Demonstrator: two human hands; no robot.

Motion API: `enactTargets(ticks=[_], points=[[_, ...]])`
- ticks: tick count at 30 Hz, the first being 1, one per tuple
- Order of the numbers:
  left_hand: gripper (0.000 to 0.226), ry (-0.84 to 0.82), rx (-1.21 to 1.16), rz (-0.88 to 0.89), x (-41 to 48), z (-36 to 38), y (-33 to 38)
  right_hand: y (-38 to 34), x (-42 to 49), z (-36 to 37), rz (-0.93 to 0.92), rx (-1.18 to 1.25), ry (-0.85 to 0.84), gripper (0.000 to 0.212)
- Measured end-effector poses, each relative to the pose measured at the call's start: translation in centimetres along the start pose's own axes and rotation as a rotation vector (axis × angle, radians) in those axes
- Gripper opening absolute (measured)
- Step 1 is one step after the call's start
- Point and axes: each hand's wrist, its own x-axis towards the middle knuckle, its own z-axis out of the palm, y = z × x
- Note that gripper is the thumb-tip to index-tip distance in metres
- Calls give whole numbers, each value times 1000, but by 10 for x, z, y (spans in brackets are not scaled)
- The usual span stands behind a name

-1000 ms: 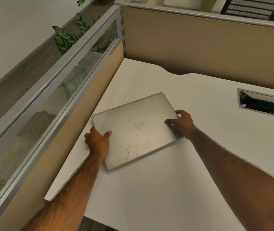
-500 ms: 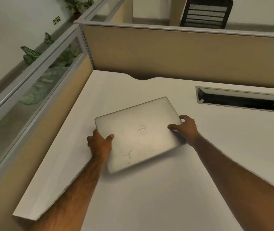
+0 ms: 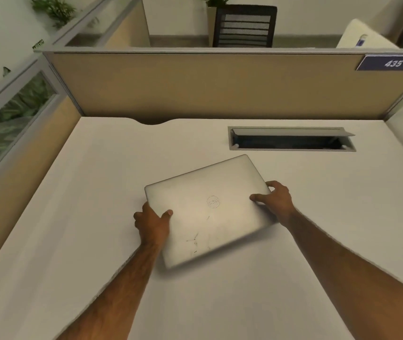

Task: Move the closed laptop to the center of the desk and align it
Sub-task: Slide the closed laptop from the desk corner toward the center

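**Silver laptop nearly centred, not yet squared**

Silver and closed, the laptop (image 3: 207, 209) sits about mid-desk (image 3: 73, 241), just short of the cable tray (image 3: 291, 139). A second ago it lay near the desk's left edge, so you have carried it across; only the squaring remains, since it lies rotated to the desk edges. Your left hand (image 3: 152, 225) clamps its left edge, thumb on top. Your right hand (image 3: 275, 201) grips the right edge likewise, forearms reaching forward.
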Motion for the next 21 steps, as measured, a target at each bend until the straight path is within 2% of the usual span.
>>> enactTargets(ticks=[7, 21], points=[[76, -38, 40, -10, -26, 50, 13, 36, 15, -44, 62, -9, 13, 82], [78, -52, 139, -68, -22, 80, 18, 45, 45, -53, 43, -181, -20, 97]])
